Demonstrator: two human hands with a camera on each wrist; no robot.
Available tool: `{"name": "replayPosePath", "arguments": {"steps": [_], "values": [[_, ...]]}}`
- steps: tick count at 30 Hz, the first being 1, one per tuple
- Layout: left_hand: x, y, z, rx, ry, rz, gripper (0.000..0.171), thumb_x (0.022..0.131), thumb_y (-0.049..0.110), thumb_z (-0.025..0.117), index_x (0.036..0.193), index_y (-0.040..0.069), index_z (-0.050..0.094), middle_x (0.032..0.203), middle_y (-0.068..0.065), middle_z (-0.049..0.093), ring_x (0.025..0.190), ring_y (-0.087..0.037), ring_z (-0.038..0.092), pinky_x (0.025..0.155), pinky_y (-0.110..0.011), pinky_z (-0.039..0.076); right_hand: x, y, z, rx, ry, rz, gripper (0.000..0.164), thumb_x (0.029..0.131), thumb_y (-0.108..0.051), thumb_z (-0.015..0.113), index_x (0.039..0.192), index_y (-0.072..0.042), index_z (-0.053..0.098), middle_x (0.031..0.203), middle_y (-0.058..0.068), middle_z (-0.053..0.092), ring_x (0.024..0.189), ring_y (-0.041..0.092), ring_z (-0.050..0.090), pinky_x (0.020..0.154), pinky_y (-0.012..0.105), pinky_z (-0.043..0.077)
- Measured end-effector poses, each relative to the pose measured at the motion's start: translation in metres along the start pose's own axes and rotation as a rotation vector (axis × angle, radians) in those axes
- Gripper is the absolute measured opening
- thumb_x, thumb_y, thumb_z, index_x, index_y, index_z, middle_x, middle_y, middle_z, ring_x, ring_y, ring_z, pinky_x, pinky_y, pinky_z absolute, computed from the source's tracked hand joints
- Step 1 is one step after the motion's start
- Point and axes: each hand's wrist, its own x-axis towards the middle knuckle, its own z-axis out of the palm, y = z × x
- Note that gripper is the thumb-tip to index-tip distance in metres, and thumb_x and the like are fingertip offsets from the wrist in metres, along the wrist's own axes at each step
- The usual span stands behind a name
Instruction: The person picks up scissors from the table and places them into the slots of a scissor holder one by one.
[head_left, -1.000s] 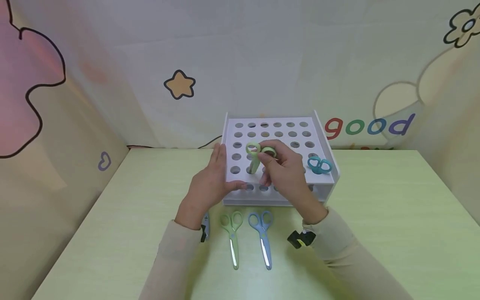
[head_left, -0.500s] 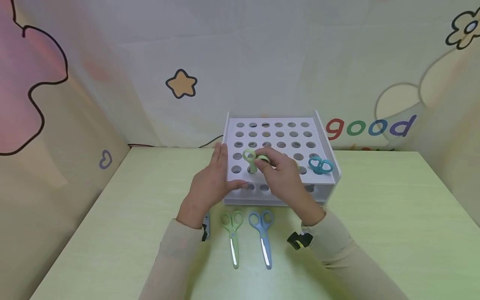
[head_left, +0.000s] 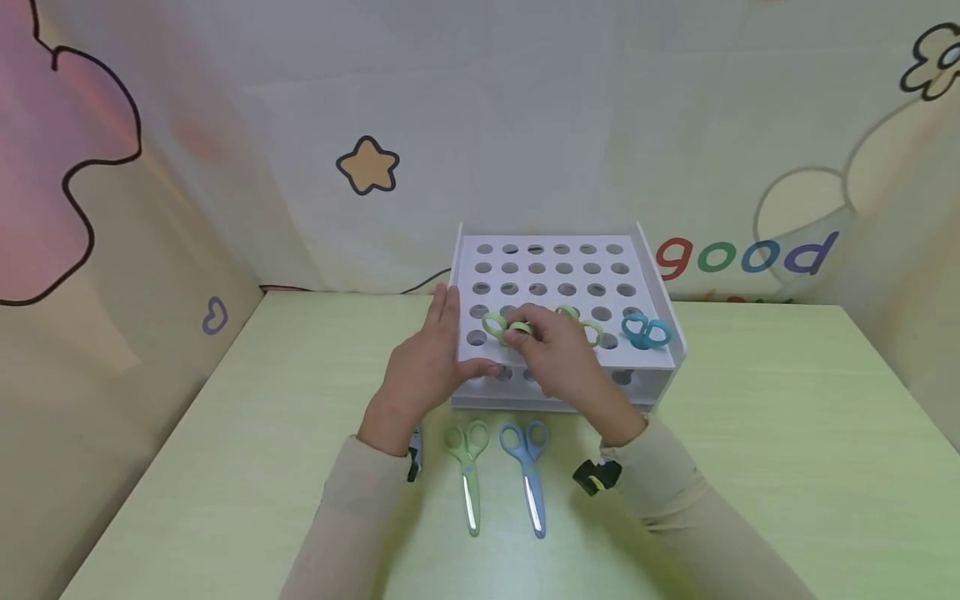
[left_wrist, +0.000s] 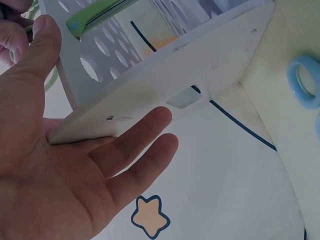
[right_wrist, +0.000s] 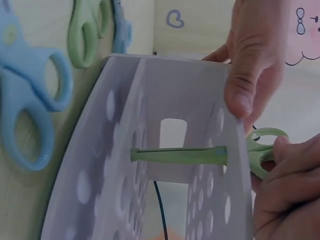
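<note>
A white rack [head_left: 637, 358] with two levels of round holes stands before me. My left hand [head_left: 420, 367] lies along its left side, fingers straight, thumb over the front edge. My right hand [head_left: 562, 350] pinches the handle of light green scissors [head_left: 495, 325] low over a front-row hole. In the right wrist view their sheathed green blade [right_wrist: 185, 156] runs through the upper board, its tip at the lower board. Beyond the right hand, another pair of light green handles [head_left: 592, 333] shows, partly hidden. Teal scissors [head_left: 647, 332] stand at the front right.
On the table in front of the rack lie green scissors [head_left: 470, 475] and blue scissors [head_left: 528, 467], side by side. A blue item [head_left: 417, 446] is mostly hidden by the left wrist. A printed curtain [head_left: 525, 125] hangs behind, with a dark cord [head_left: 427, 282] at the table's back edge.
My right hand has moved down and slightly left, lowering the green scissors into the front-row hole until the handles sit near the board. The left hand has stayed on the rack.
</note>
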Motion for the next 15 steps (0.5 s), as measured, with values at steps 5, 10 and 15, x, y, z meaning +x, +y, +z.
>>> {"name": "replayPosePath", "arguments": {"steps": [5, 10, 15], "values": [[0.0011, 0.0016, -0.0005, 0.003, -0.007, 0.001, 0.119, 0.08, 0.054, 0.079, 0.16, -0.001, 0.011, 0.166, -0.021, 0.009, 0.07, -0.023, 0.06, 0.055, -0.031, 0.045, 0.0039, -0.0024, -0.004, -0.071, -0.053, 0.051, 0.016, 0.103, -0.02, 0.061, 0.116, -0.012, 0.067, 0.061, 0.006, 0.054, 0.04, 0.022, 0.05, 0.042, 0.032, 0.041], [0.0013, 0.0015, -0.0009, 0.01, -0.023, -0.004, 0.119, 0.081, 0.055, 0.078, 0.161, -0.001, 0.009, 0.167, -0.02, 0.008, 0.071, -0.023, 0.06, 0.056, -0.031, 0.045, 0.0082, -0.0036, -0.0037, -0.115, -0.072, 0.079, 0.017, 0.103, -0.021, 0.061, 0.116, -0.012, 0.068, 0.063, 0.005, 0.056, 0.04, 0.023, 0.053, 0.044, 0.032, 0.043], [0.001, 0.0009, -0.001, -0.007, -0.032, -0.014, 0.119, 0.081, 0.055, 0.078, 0.161, -0.001, 0.008, 0.167, -0.019, 0.006, 0.073, -0.023, 0.059, 0.056, -0.031, 0.045, 0.0091, -0.0035, -0.0023, -0.11, -0.088, 0.1, 0.022, 0.102, -0.02, 0.063, 0.12, -0.01, 0.07, 0.061, 0.006, 0.058, 0.04, 0.021, 0.055, 0.043, 0.03, 0.042]]}}
